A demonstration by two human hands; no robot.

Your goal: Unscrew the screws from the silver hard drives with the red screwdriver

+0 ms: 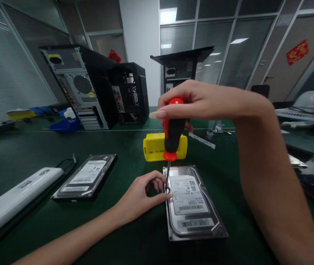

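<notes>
A silver hard drive (192, 206) lies label-up on the green table in front of me. My right hand (201, 101) grips the red and black handle of a screwdriver (173, 132), held upright. Its tip rests at the drive's left edge. My left hand (143, 193) sits against that same left edge, its fingers curled around the screwdriver's shaft near the tip. A second hard drive (86, 176) lies to the left, apart from both hands.
A yellow box (153, 147) stands just behind the drive. A white device (13, 200) lies at the near left. Computer cases (77, 84) stand at the back, with blue and yellow items at far left. Dark and white items lie on the right.
</notes>
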